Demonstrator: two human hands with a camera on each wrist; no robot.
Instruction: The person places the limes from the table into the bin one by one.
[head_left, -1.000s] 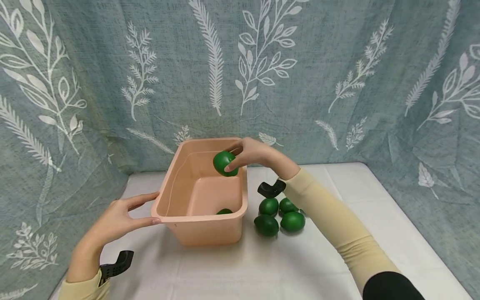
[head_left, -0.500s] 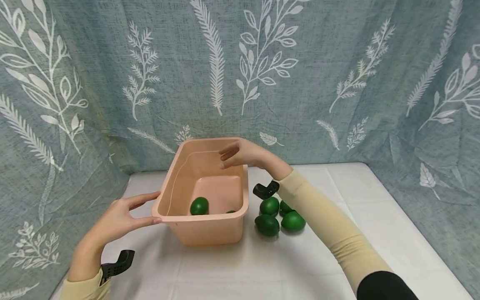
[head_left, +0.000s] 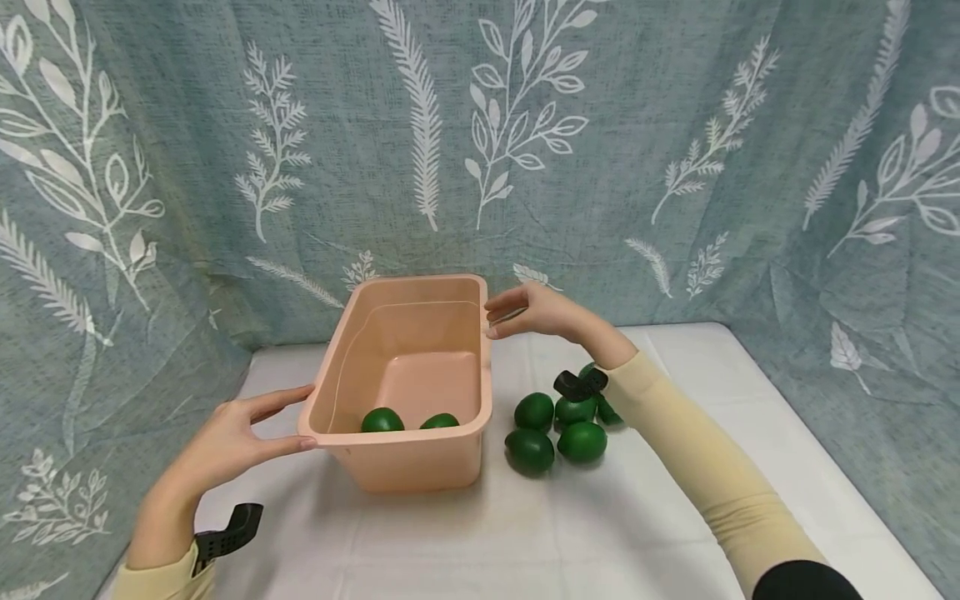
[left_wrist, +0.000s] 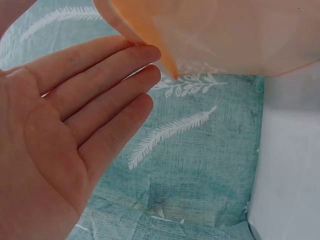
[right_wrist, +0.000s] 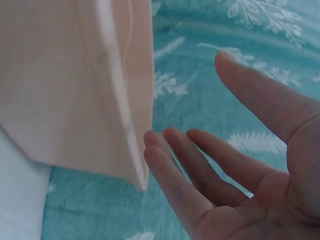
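A peach plastic bin (head_left: 406,463) stands on the table, with two green limes at its near end: one lime (head_left: 382,419) on the left, another lime (head_left: 439,421) on the right, both partly hidden by the front wall. My left hand (head_left: 225,442) touches the bin's left rim with thumb and fingertips; in the left wrist view its fingers (left_wrist: 107,102) are straight. Just by the right rim, my right hand (head_left: 542,312) hangs with relaxed, spread fingers and holds nothing. Several more limes (head_left: 529,451) lie in a cluster right of the bin, some partly behind the right wrist's black mount.
A white cloth (head_left: 465,550) covers the table. Blue-green curtains (head_left: 600,167) with white leaf prints rise behind it and at both sides. The right forearm (head_left: 697,467) reaches across the table's right part.
My right hand let go of a lime inside the bin, and it rolled to the near left. The hand then moved right, out over the rim. The left hand has stayed at the rim.
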